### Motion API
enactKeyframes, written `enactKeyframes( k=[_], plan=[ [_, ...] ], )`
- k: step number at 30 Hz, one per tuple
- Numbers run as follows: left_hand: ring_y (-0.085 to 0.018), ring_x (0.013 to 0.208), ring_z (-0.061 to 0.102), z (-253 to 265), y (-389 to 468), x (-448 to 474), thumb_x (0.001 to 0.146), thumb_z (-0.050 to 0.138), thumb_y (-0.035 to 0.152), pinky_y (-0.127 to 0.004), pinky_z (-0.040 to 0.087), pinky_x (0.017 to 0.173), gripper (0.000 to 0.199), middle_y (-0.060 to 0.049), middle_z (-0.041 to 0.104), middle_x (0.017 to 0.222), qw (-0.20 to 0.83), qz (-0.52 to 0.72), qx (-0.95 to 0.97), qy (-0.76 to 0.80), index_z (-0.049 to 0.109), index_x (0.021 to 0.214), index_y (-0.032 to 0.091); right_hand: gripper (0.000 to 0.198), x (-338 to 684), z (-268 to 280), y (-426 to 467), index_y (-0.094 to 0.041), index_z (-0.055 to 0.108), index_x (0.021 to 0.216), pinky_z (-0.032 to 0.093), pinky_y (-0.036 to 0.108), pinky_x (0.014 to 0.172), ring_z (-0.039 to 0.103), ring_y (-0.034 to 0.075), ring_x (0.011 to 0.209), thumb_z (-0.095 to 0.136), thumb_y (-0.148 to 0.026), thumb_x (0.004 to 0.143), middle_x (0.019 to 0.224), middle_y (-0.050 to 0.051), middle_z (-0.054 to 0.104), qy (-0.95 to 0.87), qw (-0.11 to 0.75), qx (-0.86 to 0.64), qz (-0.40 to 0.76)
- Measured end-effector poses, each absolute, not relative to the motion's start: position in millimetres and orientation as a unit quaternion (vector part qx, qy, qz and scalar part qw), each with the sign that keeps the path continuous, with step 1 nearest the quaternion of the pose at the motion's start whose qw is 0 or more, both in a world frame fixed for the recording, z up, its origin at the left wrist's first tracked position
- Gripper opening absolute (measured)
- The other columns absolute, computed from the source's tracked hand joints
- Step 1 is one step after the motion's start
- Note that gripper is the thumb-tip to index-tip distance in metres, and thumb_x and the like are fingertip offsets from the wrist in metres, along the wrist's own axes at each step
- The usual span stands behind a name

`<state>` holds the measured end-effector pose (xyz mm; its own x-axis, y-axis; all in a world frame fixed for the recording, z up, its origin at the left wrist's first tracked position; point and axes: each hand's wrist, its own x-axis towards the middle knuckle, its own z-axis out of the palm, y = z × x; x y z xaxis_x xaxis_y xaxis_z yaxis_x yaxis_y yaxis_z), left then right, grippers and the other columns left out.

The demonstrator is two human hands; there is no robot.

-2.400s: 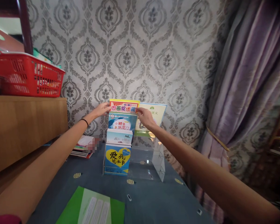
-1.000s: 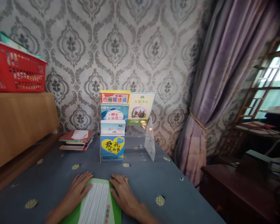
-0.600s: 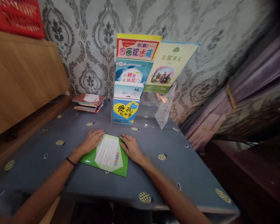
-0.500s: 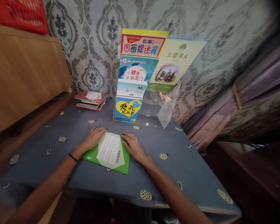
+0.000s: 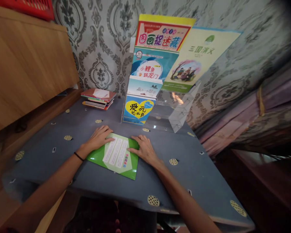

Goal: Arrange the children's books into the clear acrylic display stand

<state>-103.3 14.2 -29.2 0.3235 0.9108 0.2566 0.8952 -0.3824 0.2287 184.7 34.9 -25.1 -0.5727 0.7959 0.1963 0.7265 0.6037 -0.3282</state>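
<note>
A green book with a pale panel of printed text lies on the table in front of me, its lower edge slanting toward the right. My left hand grips its upper left side, the thumb over the cover and the fingers along the edge. On the upper right side, my right hand holds the book in the same way, thumb on the cover. Fingertips beyond the book's edges are partly hidden. Behind it, a clear display rack carries several upright books, including a blue book with a yellow heart.
A small stack of books sits at the back left on the patterned tablecloth. A wooden cabinet with a red basket stands at the left. To the right hangs a curtain.
Both thumbs have come in over the green book's cover. The book stays about where it was, and my view has shifted slightly, moving the rack to the right and up.
</note>
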Motion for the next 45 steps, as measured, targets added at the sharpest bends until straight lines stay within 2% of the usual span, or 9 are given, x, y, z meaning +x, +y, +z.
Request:
enactKeyframes(
  k=[5,11,16,20,22,25,30,36,45],
  plan=[
    [-0.027,0.103,0.052,-28.7,15.8,-99.5,0.094,0.058,0.049,-0.041,0.043,0.091,0.032,-0.007,0.058,0.106,-0.002,0.171,0.815,0.553,0.063,0.104,0.019,0.056,185.3,-25.7,35.0,-0.02,0.067,0.124,0.046,0.042,0.084,0.056,0.028,0.096,0.066,-0.061,0.087,0.101,0.01,0.062,-0.886,0.16,-0.42,0.112],
    [-0.026,0.097,0.053,-26.1,14.6,-95.8,0.094,0.057,0.051,-0.039,0.041,0.085,0.032,-0.007,0.06,0.101,-0.018,0.177,0.805,0.566,0.058,0.094,0.019,0.041,184.4,-24.4,32.3,-0.017,0.069,0.106,0.048,0.039,0.084,0.058,0.028,0.098,0.074,-0.05,0.082,0.101,0.011,0.064,-0.869,0.194,-0.432,0.145],
    [-0.024,0.087,0.057,-22.1,11.1,-96.7,0.097,0.052,0.053,-0.037,0.039,0.082,0.033,-0.003,0.062,0.088,0.0,0.19,0.802,0.566,0.054,0.091,0.02,0.025,193.8,-30.3,39.6,-0.021,0.065,0.101,0.048,0.032,0.072,0.062,0.02,0.077,0.067,-0.041,0.086,0.089,0.003,0.069,-0.808,0.255,-0.429,0.314],
    [-0.024,0.087,0.058,-17.2,10.1,-96.9,0.097,0.051,0.052,-0.038,0.041,0.083,0.033,-0.003,0.064,0.086,-0.01,0.191,0.801,0.567,0.055,0.091,0.02,0.03,198.7,-36.3,45.4,-0.02,0.065,0.092,0.049,0.03,0.064,0.064,0.019,0.072,0.065,-0.048,0.081,0.082,0.002,0.069,-0.723,0.314,-0.377,0.487],
    [-0.026,0.092,0.06,-13.7,8.0,-93.1,0.098,0.05,0.05,-0.042,0.042,0.088,0.033,-0.006,0.067,0.092,-0.032,0.176,0.806,0.565,0.058,0.095,0.019,0.03,198.0,-38.0,45.7,-0.02,0.065,0.09,0.048,0.029,0.062,0.063,0.018,0.069,0.068,-0.048,0.078,0.077,0.001,0.068,-0.693,0.339,-0.373,0.516],
    [-0.03,0.117,0.058,-9.9,-1.7,-78.7,0.103,0.042,0.042,-0.052,0.034,0.107,0.034,-0.014,0.067,0.121,-0.066,0.151,0.824,0.541,0.059,0.119,0.017,0.027,196.2,-38.9,44.2,-0.02,0.066,0.088,0.046,0.028,0.059,0.06,0.017,0.064,0.069,-0.045,0.078,0.074,0.0,0.067,-0.681,0.361,-0.383,0.509],
    [-0.023,0.151,0.028,-16.5,-29.3,-42.2,0.105,0.032,0.048,-0.047,0.021,0.121,0.055,-0.012,0.039,0.16,0.003,0.117,0.885,0.451,0.031,0.153,0.021,0.027,197.3,-41.4,43.7,-0.02,0.069,0.091,0.041,0.025,0.052,0.054,0.015,0.057,0.065,-0.044,0.081,0.065,-0.001,0.062,-0.688,0.372,-0.394,0.483],
    [-0.025,0.154,0.019,-27.0,-40.9,-24.5,0.101,0.03,0.061,-0.051,0.013,0.123,0.071,-0.016,0.029,0.163,0.072,0.064,0.895,0.435,0.02,0.158,0.02,0.026,198.8,-46.9,45.5,-0.02,0.07,0.094,0.043,0.026,0.054,0.056,0.016,0.062,0.062,-0.042,0.082,0.073,0.001,0.066,-0.704,0.371,-0.399,0.456],
    [-0.029,0.153,0.02,-35.1,-49.1,-54.8,0.1,0.03,0.065,-0.055,0.017,0.121,0.074,-0.013,0.028,0.164,0.032,0.073,0.868,0.491,0.019,0.16,0.024,0.03,201.9,-49.6,46.2,-0.02,0.07,0.099,0.045,0.026,0.055,0.059,0.018,0.066,0.059,-0.044,0.085,0.077,0.003,0.069,-0.723,0.36,-0.405,0.43]
  ],
)
